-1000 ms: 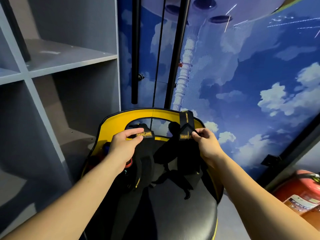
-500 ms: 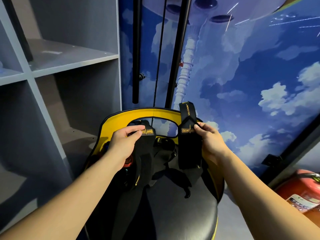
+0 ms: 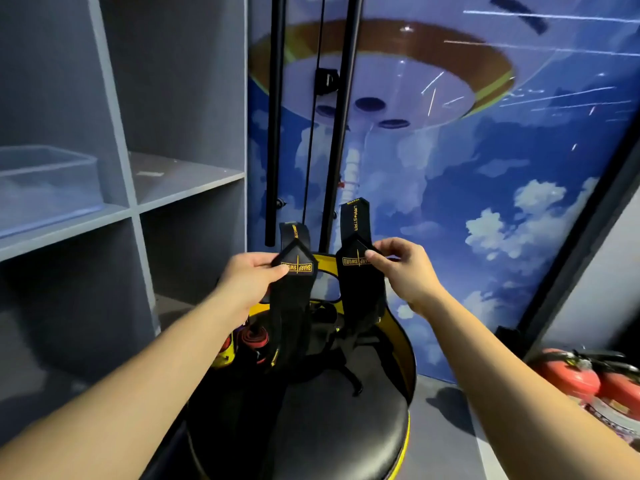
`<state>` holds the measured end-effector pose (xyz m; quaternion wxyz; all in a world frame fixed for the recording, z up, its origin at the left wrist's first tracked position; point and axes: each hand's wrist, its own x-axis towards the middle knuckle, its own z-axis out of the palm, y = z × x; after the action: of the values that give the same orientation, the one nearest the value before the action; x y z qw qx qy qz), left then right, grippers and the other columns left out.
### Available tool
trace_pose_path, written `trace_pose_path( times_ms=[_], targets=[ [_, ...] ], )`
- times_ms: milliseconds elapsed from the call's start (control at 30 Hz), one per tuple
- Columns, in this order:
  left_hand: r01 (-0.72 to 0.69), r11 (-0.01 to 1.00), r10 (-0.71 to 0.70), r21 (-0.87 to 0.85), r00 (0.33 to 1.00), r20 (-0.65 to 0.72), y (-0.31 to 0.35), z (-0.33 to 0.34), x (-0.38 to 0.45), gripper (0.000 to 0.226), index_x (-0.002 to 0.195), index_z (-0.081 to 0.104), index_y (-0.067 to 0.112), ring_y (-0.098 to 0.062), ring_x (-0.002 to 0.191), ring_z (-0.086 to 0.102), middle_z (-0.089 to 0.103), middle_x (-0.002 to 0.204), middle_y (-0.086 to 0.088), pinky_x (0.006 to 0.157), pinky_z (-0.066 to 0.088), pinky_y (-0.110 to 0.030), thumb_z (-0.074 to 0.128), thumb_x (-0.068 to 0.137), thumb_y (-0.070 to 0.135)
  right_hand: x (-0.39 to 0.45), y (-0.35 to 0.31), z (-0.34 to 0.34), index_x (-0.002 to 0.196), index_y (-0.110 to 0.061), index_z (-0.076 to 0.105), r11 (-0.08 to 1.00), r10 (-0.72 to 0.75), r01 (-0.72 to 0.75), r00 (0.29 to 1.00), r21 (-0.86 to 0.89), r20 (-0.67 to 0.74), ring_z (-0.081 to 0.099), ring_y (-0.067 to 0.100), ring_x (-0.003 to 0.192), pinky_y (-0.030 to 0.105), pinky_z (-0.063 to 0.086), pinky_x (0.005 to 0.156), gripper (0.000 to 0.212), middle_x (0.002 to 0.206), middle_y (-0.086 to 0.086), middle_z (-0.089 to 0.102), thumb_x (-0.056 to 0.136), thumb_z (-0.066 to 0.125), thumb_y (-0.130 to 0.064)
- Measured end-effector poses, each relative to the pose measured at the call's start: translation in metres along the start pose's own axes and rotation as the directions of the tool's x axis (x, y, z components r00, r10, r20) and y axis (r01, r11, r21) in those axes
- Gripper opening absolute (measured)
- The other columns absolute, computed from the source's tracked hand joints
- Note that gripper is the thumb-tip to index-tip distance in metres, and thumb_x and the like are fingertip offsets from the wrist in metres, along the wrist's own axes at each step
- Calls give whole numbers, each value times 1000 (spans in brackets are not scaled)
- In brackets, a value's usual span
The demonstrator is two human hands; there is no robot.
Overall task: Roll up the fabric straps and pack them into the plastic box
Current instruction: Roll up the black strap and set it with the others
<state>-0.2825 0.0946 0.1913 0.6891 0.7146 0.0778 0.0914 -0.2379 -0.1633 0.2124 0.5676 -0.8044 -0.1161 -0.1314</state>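
The person stands over a black stool with a yellow rim (image 3: pixel 408 344), holding up two black fabric straps, one in each hand. The left hand (image 3: pixel 247 277) pinches the left strap (image 3: pixel 294 265) between thumb and fingers at the edge of its pointed patch with yellow lettering; the short upper end of the strap stands above the pinch and the long part hangs straight down below it toward the stool. The right hand (image 3: pixel 401 268) pinches the right strap (image 3: pixel 356 258) in the same way, thumb tip on the lettered patch near its right edge, with the taller upper end rising above the fingers and the rest dropping down. The two straps hang side by side, apart, neither rolled. Under them, more dark straps and a red and black roll (image 3: pixel 254 339) lie in a heap on the stool.

The clear plastic box (image 3: pixel 48 183) sits on a grey shelf unit (image 3: pixel 187 181) up at the left, well apart from both hands. Two black poles (image 3: pixel 275 116) stand against a blue sky mural (image 3: pixel 450 168) behind the stool, and red fire extinguishers (image 3: pixel 571 375) lie at the lower right.
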Motion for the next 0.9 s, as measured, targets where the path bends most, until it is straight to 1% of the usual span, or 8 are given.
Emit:
trace_pose_path(
  times_ms=[67,133,300,400,500,667,767,900],
  targets=[
    [-34,999,34,14,999,6,18,-6,-17,26,94,74,27,-21,96,73,78,101,-3,92,57,-41,73,87,2,-9,-22,-11,91,-19,70,996,-55,55,998,-65,5,63,12,75,31,52,75,12,84,-1,70,87,78,-28],
    [-82,996,82,18,997,2,36,-12,-32,25,101,74,22,-19,96,73,77,100,-2,91,57,-39,73,87,2,-19,-45,-21,93,-17,71,994,-99,99,995,-50,-2,63,11,75,29,51,74,13,83,-2,69,87,78,-26],
    [-166,977,162,-137,986,-36,80,-18,-67,25,102,72,16,-11,75,74,77,91,-2,62,56,-20,77,82,1,-46,-97,-36,101,1,68,961,-173,169,985,219,2,62,6,72,19,48,74,11,84,4,66,93,68,-7],
    [-164,955,164,-248,986,-19,94,-15,-80,25,103,70,13,-10,66,74,78,80,1,55,56,-19,76,82,0,-59,-114,-31,110,5,67,924,-178,143,982,354,69,64,14,85,28,50,83,18,93,9,69,96,64,-8],
    [-147,934,168,-325,985,38,100,-7,-89,26,109,69,12,-13,71,74,78,85,-2,62,58,-24,72,86,1,-69,-125,-19,112,4,67,891,-174,127,982,436,70,63,19,94,37,49,96,21,99,9,69,97,63,-10],
    [-132,897,199,-422,973,117,99,7,-95,19,101,69,14,-12,72,74,78,83,-1,73,56,-30,61,93,0,-83,-128,5,116,-3,67,882,-127,102,992,461,25,70,26,98,42,52,100,24,105,13,73,95,67,-15],
    [-131,888,220,-440,963,157,95,9,-96,22,109,69,14,-11,76,74,78,90,-2,70,55,-25,58,96,0,-87,-126,14,116,-8,69,876,-72,90,996,473,-56,72,28,102,43,54,98,23,108,16,75,94,69,-15],
    [-122,887,222,-445,958,180,90,10,-98,26,116,67,13,-14,88,75,78,100,-5,78,56,-27,54,98,0,-90,-123,22,114,-11,71,881,-48,94,993,464,-110,71,26,104,49,53,101,23,108,11,75,92,71,-17]
  ],
)
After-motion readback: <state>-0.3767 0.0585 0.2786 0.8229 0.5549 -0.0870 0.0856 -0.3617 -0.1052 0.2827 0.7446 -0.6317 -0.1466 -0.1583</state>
